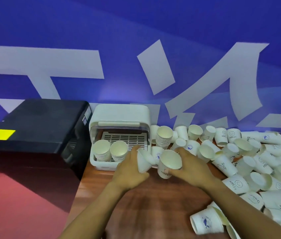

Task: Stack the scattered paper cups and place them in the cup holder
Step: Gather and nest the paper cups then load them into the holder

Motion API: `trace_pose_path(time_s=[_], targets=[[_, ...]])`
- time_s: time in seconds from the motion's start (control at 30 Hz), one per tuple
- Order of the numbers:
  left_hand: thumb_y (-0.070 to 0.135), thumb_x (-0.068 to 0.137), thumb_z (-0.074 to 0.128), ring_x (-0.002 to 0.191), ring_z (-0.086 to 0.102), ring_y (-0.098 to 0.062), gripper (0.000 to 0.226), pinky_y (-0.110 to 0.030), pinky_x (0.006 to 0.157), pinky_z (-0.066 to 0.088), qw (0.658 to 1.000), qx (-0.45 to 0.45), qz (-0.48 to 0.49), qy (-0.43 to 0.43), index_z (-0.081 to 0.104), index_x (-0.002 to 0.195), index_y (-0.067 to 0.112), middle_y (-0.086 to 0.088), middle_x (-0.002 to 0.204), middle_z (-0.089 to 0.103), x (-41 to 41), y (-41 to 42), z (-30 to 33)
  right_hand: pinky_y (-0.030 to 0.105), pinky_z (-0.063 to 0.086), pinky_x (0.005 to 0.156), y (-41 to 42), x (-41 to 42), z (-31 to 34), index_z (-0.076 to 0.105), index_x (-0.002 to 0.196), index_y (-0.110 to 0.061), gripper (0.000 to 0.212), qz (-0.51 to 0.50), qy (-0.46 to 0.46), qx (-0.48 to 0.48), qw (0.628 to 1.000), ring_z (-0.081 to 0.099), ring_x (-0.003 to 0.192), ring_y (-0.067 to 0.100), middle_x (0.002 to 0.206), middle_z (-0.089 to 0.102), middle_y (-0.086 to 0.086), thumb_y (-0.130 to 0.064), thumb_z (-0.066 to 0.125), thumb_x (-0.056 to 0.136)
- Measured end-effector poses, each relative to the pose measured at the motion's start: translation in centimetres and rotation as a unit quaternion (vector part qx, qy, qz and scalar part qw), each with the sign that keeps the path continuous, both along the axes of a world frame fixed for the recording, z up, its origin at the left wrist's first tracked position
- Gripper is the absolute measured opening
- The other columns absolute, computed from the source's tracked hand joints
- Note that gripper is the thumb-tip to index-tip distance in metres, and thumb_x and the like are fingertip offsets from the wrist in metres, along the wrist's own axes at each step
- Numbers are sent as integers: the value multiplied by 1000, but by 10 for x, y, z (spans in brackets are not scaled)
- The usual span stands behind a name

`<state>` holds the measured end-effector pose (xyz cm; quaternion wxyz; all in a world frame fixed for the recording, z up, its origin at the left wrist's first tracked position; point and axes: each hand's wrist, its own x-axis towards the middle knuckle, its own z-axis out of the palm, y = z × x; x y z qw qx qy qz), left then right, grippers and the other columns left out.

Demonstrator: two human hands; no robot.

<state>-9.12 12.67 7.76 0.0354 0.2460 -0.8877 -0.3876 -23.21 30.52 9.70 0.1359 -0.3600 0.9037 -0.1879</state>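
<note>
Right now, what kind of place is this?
Likely an office drinks corner or event booth: a blue banner wall with big white lettering, a white cup holder beside a black appliance, on a wooden table.

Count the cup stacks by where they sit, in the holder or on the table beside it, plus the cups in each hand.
Stacks in the cup holder: 2
Stacks beside it on the table: 1
Cups held by the left hand: 1
Cups held by the right hand: 1
Total: 5

A cup (169, 163) in each hand (130, 171)
</note>
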Motion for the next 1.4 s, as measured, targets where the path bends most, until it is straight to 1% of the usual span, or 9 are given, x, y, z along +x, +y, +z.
trace_pose_path(time_s=[0.27,0.43,0.63,0.77,0.9,1.03,1.13,1.27,1.4], targets=[[41,65,66,124,48,-22,95,-43,100,44,999,47,15,14,9,141,40,6,142,37,31,-47,1,35,50,81,-52,31,8,46,114,-38,62,-8,-8,-13,1000,57,98,8,113,59,-17,-79,51,68],[41,71,69,112,52,-18,89,-36,92,47,998,45,21,23,14,140,37,6,133,43,44,-73,-2,28,41,72,-74,45,15,44,118,-34,53,-15,10,14,1000,56,102,11,118,56,-13,-65,56,78],[36,59,71,109,45,-19,78,-43,89,50,996,44,62,56,30,126,36,10,119,46,55,-97,1,36,47,84,-100,54,18,41,125,-28,54,-21,6,25,999,55,107,18,125,54,-4,-50,58,79],[31,55,73,105,54,-18,82,-42,86,52,994,51,79,61,29,124,39,12,120,46,55,-118,4,32,43,78,-117,54,20,35,129,-29,61,-23,25,33,999,54,108,21,132,49,-4,-47,60,77],[27,61,78,114,53,-22,94,-44,92,50,993,33,95,61,25,138,35,5,135,40,52,-136,10,32,44,73,-134,52,20,32,130,-28,69,-10,41,13,999,56,107,22,132,48,-5,-48,66,74],[31,73,75,113,52,-25,81,-44,92,48,994,16,101,47,26,138,34,3,129,35,47,-147,9,33,48,74,-148,50,22,35,124,-27,70,-11,45,10,999,58,103,21,125,52,-6,-53,71,70],[32,83,68,116,50,-24,81,-44,97,46,993,34,106,50,19,147,29,0,131,30,42,-153,4,35,50,75,-161,47,20,36,120,-28,75,-22,40,19,999,59,101,22,121,56,-5,-62,72,63],[28,88,60,112,51,-23,80,-39,95,47,992,35,107,49,11,151,26,-1,129,28,41,-156,-2,29,39,69,-175,48,16,37,120,-27,77,-19,29,27,999,59,102,23,123,56,-5,-68,70,63],[25,86,61,103,55,-22,79,-35,92,48,992,33,109,50,14,150,29,1,129,28,41,-160,-8,29,36,67,-184,48,13,38,118,-26,74,-22,35,37,998,59,102,22,122,55,-3,-71,66,66]])
